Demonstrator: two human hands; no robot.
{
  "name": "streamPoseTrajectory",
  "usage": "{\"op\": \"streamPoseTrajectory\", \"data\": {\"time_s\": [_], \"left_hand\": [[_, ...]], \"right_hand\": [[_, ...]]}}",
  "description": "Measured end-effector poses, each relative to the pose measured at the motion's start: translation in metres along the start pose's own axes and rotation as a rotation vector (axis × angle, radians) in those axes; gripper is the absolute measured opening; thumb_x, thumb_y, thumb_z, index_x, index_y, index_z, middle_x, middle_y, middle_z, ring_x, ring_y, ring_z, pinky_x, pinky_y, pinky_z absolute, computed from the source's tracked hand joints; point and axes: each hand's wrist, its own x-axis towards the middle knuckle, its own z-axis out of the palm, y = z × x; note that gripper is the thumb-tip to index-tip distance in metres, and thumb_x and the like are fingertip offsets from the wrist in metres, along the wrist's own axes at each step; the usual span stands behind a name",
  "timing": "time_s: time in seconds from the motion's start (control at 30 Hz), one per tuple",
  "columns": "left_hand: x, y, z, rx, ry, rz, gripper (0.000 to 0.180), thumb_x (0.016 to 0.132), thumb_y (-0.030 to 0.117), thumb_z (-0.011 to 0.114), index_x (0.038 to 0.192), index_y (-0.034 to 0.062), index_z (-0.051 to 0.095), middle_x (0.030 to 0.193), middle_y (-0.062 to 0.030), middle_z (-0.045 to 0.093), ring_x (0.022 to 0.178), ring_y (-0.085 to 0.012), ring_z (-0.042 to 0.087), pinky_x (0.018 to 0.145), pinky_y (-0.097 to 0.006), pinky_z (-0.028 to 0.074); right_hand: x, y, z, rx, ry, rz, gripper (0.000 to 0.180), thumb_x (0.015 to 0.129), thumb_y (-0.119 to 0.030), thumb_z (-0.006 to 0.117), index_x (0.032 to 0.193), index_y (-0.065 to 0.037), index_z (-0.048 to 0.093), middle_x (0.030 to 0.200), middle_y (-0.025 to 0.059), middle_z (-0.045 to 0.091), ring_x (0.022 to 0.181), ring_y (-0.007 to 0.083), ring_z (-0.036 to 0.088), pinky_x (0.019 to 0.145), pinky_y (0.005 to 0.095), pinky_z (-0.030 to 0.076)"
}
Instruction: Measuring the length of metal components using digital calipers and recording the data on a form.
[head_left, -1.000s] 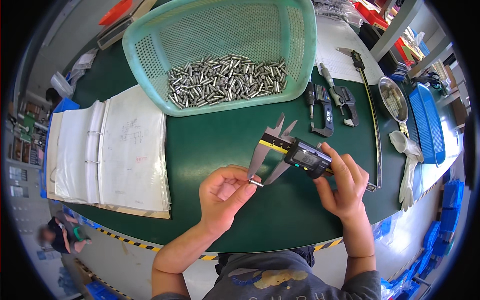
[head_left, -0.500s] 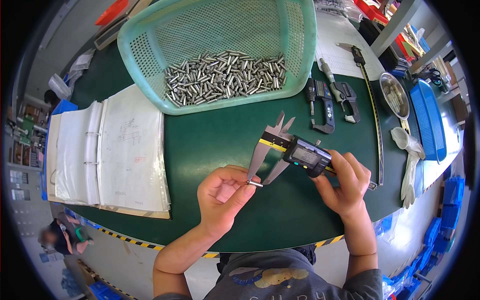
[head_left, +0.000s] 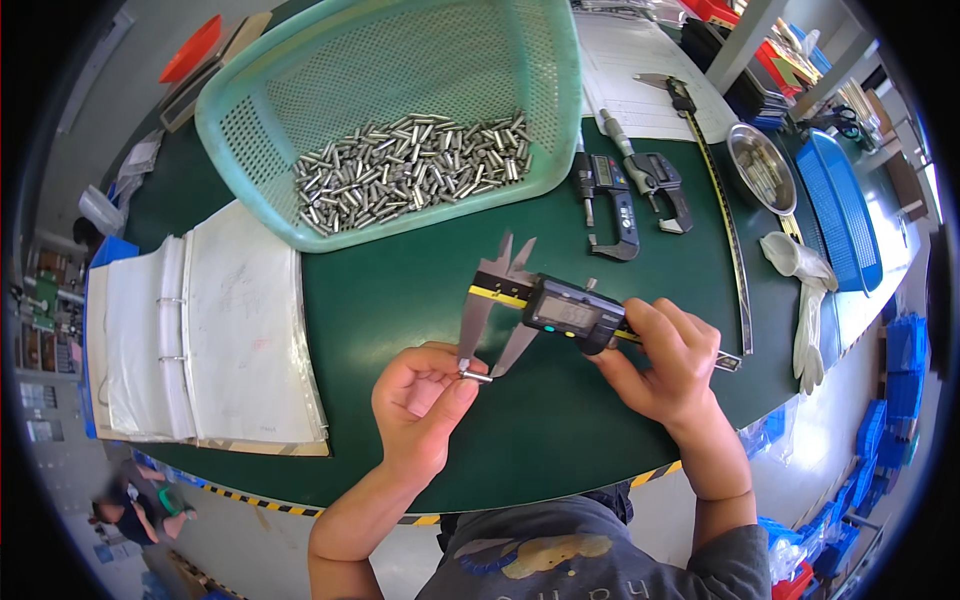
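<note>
My left hand [head_left: 420, 405] pinches a small metal pin [head_left: 476, 376] between thumb and fingers, just above the green table [head_left: 400, 290]. My right hand [head_left: 668, 362] grips the body of a digital caliper [head_left: 545, 305] with a dark display. The caliper's steel jaws point down and close around the pin. Behind them stands a teal mesh basket [head_left: 250, 130] holding several more shiny metal pins [head_left: 410, 170].
An open ring binder [head_left: 200, 330] with plastic sleeves lies at the left. Two micrometers [head_left: 630, 190], a long steel ruler [head_left: 725, 220], a metal bowl [head_left: 762, 165], a blue tray [head_left: 840, 205] and a white glove [head_left: 805, 295] sit at the right. A person [head_left: 135, 500] is at the lower left.
Both hands and the caliper have stayed together on the pin. The view has shifted slightly, so the basket sits a little further left.
</note>
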Motion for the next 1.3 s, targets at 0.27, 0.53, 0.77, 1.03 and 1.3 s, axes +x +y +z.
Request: {"op": "streamPoseTrajectory", "data": {"time_s": [0.27,0.53,0.77,1.03,1.3], "left_hand": [[0.002,0.0,0.001,-0.019,0.008,-0.007,0.016,0.077,-0.004,0.057,0.09,-0.0002,0.05,0.089,-0.0103,0.056,0.08,-0.0127,0.055,0.072,-0.023,0.043],[0.046,0.008,-0.012,0.481,0.181,0.116,0.01,0.074,-0.002,0.059,0.082,-0.0002,0.054,0.082,-0.0057,0.057,0.071,-0.0085,0.052,0.065,-0.021,0.042],[0.172,0.033,-0.028,1.392,0.198,0.837,0.02,0.069,0.002,0.058,0.09,0.0042,0.058,0.089,-0.0102,0.059,0.083,-0.024,0.055,0.071,-0.033,0.042],[0.189,0.015,-0.016,1.756,-0.074,0.601,0.028,0.065,0.013,0.065,0.092,0.0083,0.064,0.081,-0.0081,0.053,0.081,-0.0267,0.051,0.071,-0.036,0.041],[0.203,0.013,-0.014,1.643,-0.16,0.652,0.006,0.06,0.007,0.06,0.066,0.0058,0.058,0.069,-0.0107,0.052,0.07,-0.0292,0.052,0.062,-0.039,0.042]], "right_hand": [[0.0,0.001,0.0,-0.007,-0.016,0.014,0.035,0.059,-0.024,0.071,0.083,-0.003,0.056,0.055,0.0038,0.043,0.04,0.0189,0.043,0.037,0.0288,0.034],[-0.002,0.005,0.004,0.002,0.032,0.041,0.041,0.063,-0.015,0.068,0.099,-0.001,0.056,0.062,0.0055,0.046,0.043,0.019,0.046,0.039,0.0289,0.037],[0.002,-0.006,-0.004,0.039,-0.026,-0.006,0.042,0.061,-0.015,0.068,0.098,0.0,0.056,0.062,0.005,0.046,0.044,0.0185,0.047,0.04,0.0284,0.039],[-0.001,-0.001,-0.004,0.022,-0.022,0.001,0.045,0.059,-0.016,0.07,0.098,0.0,0.056,0.062,0.0028,0.045,0.046,0.0155,0.049,0.04,0.0273,0.04],[0.0,-0.002,-0.009,0.033,-0.032,-0.005,0.044,0.06,-0.018,0.069,0.098,-0.001,0.054,0.064,0.0032,0.046,0.047,0.0165,0.05,0.041,0.0279,0.04]]}}
